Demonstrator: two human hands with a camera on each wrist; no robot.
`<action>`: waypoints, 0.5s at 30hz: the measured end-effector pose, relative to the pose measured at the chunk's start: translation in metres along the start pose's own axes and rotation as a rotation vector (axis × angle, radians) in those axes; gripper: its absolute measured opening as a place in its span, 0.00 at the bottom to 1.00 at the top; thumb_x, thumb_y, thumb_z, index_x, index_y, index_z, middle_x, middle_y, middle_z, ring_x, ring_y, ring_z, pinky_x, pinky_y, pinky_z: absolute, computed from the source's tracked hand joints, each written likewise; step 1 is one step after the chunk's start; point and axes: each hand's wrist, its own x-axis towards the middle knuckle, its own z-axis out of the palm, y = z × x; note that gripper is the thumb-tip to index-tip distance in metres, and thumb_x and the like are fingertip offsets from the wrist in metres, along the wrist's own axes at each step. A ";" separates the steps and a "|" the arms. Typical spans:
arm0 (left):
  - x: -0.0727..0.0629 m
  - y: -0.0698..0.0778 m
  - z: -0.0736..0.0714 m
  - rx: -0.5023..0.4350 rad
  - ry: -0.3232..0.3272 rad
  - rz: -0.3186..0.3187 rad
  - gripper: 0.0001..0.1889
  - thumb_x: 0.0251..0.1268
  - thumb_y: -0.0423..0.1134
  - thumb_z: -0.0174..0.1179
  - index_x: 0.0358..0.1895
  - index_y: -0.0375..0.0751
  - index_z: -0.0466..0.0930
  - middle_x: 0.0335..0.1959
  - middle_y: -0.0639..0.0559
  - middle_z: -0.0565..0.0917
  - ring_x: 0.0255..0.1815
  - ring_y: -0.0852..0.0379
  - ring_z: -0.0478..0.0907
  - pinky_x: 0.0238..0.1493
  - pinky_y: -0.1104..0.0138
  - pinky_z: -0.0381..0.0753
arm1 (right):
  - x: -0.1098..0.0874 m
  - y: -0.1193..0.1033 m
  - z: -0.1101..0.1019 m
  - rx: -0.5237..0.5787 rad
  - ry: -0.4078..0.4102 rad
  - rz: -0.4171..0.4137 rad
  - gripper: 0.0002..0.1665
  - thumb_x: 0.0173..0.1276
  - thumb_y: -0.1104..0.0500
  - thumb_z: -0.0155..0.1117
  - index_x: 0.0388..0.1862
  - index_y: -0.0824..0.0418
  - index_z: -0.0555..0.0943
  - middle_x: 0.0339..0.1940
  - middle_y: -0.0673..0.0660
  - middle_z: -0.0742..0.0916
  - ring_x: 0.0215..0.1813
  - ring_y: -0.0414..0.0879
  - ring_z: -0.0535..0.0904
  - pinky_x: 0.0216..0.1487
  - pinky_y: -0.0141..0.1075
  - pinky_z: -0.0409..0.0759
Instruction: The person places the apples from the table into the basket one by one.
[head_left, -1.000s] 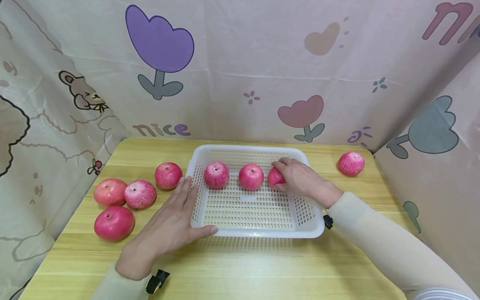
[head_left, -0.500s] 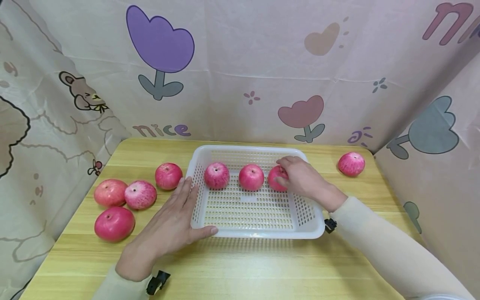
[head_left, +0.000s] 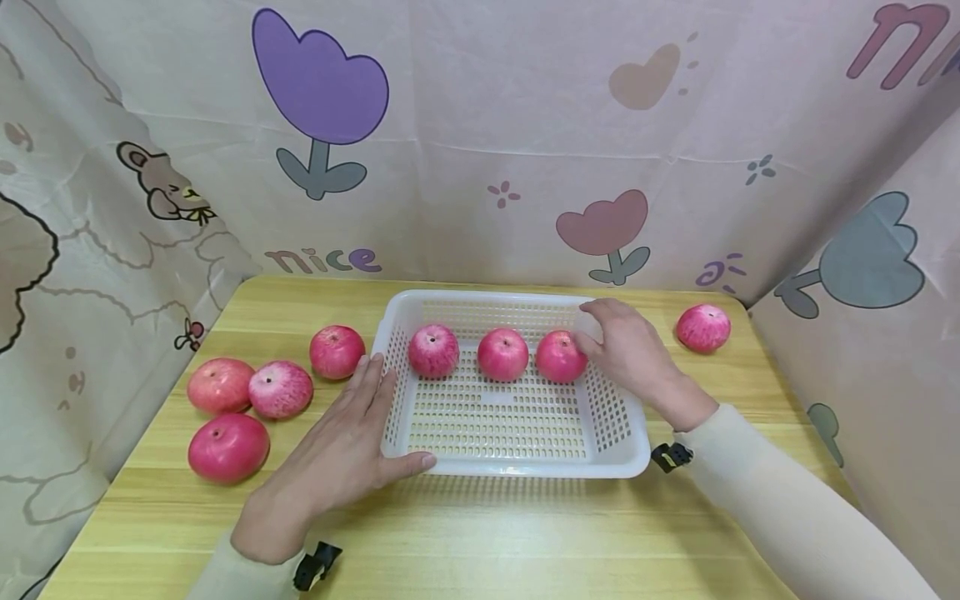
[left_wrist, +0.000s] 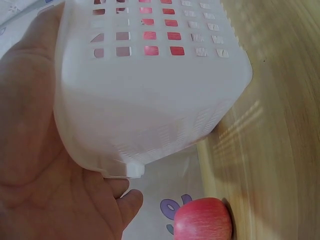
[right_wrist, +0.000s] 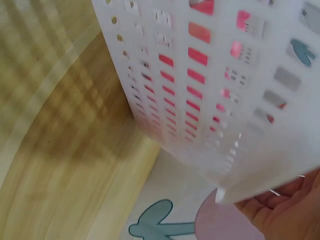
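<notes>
- Right hand [head_left: 628, 350] is moving off apple [head_left: 558, 357] toward right edge of basket [head_left: 517, 469], fingers relaxed.
- Left hand [head_left: 341, 446] is touching left edge, fingers straight.

Pinkish-red apples [head_left: 503, 355], plain and pale-streaked; white basket [head_left: 525, 469]; yellow wood-grained surface [head_left: 495, 542]; pale backdrop [head_left: 480, 92] printed with multicoloured flowers [head_left: 321, 83].

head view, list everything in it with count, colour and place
basket: 1, white, centre
apples: 8, pink-red; 3 in basket, 4 to its left, 1 to its right
table: 1, yellowish wood, under basket
printed cloth: count unclear, off-white, behind and beside table
sleeves: 2, cream, lower left and lower right
wrist devices: 2, black, at sleeve ends
left hand: 1, bare, against basket's left side
right hand: 1, bare, at basket's right rim
</notes>
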 end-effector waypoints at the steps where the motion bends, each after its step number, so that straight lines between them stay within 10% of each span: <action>1: 0.000 0.000 0.000 -0.001 -0.001 -0.001 0.71 0.52 0.89 0.51 0.86 0.34 0.48 0.89 0.38 0.38 0.89 0.37 0.35 0.83 0.39 0.53 | 0.000 0.003 -0.001 0.005 0.021 0.009 0.33 0.77 0.48 0.66 0.71 0.69 0.76 0.71 0.71 0.79 0.73 0.69 0.75 0.72 0.65 0.73; 8: 0.000 0.000 0.001 -0.005 -0.004 -0.006 0.71 0.52 0.89 0.52 0.86 0.34 0.48 0.89 0.38 0.37 0.89 0.37 0.35 0.83 0.39 0.53 | -0.003 0.024 -0.012 0.007 0.153 0.099 0.31 0.78 0.49 0.65 0.70 0.68 0.77 0.64 0.71 0.83 0.61 0.68 0.83 0.56 0.64 0.83; 15: 0.000 0.000 0.001 -0.007 -0.004 -0.006 0.71 0.52 0.89 0.52 0.86 0.34 0.48 0.89 0.38 0.37 0.89 0.37 0.35 0.83 0.39 0.53 | -0.005 0.053 -0.020 0.025 0.198 0.212 0.35 0.79 0.47 0.62 0.73 0.71 0.73 0.64 0.76 0.81 0.63 0.73 0.79 0.61 0.68 0.78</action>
